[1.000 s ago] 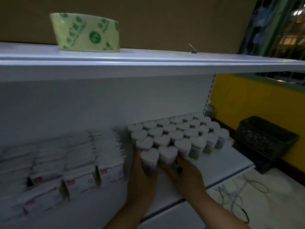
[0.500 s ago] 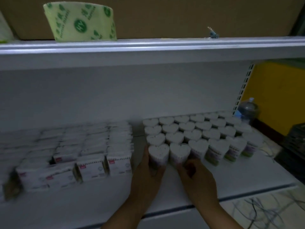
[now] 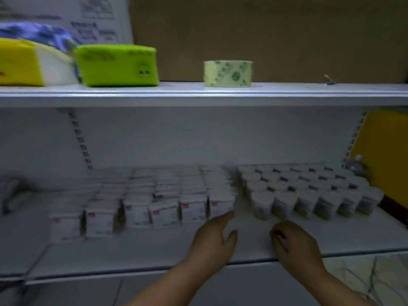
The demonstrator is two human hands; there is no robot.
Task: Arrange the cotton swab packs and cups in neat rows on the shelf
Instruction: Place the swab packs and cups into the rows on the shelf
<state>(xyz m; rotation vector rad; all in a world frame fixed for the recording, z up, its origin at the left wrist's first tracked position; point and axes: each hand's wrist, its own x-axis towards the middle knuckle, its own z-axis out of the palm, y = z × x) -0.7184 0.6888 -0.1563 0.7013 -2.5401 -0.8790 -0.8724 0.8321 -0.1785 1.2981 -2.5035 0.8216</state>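
Note:
Several white cotton swab packs [image 3: 163,213] with red marks stand in rows on the left half of the white lower shelf [image 3: 353,235]. Several heart-shaped cotton swab cups [image 3: 284,203] fill the right half in rows. My left hand [image 3: 213,241] hovers over the shelf front, fingers loose, its fingertips close to the rightmost front pack; contact is unclear. My right hand [image 3: 293,241] is below the front cups, fingers loosely curled, holding nothing. The picture is blurred.
The upper shelf [image 3: 276,91] carries a green tape roll [image 3: 228,73], a green tissue pack [image 3: 118,65] and a yellow pack [image 3: 21,62]. A plastic bottle [image 3: 357,165] stands at the back right. A yellow wall lies to the right.
Both hands have let go of the front heart cups and drawn back toward the shelf's front edge. The view has swung left and up, bringing the tissue packs into sight.

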